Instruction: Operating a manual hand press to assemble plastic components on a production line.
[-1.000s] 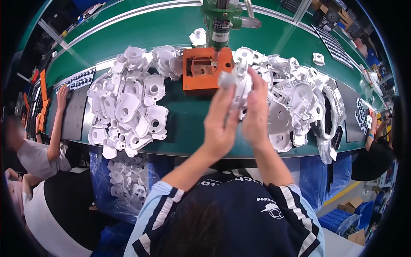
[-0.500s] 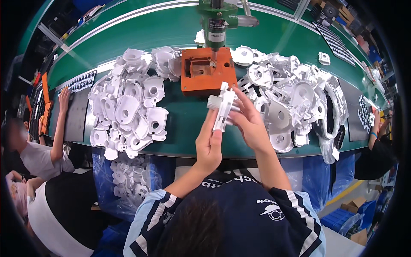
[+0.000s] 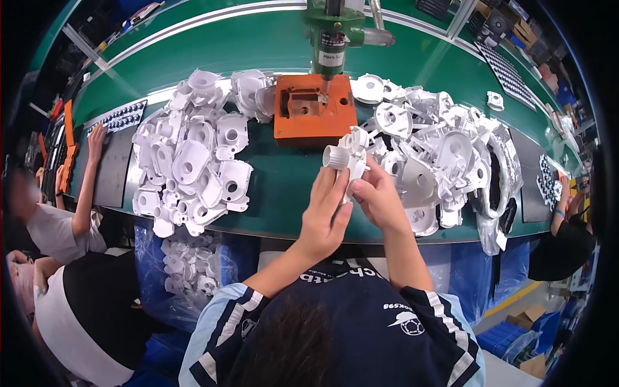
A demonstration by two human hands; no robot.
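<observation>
We note bare bench (image 3: 277, 184) between the left pile (image 3: 191, 158) and our left hand (image 3: 325, 213), reaching the front edge (image 3: 272, 237). Left and right hand (image 3: 382, 197) together grasp the part (image 3: 353, 155) near the block (image 3: 316, 129); we've turned it since the earlier frame.

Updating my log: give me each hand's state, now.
Left hand: closed on the white part.
Right hand: also closed on that part, from its right side.

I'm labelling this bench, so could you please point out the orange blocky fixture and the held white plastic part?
Orange blocky fixture (image 3: 316, 128), head view: front face, near the middle.
Held white plastic part (image 3: 354, 160), head view: body, beside its round tube.
</observation>
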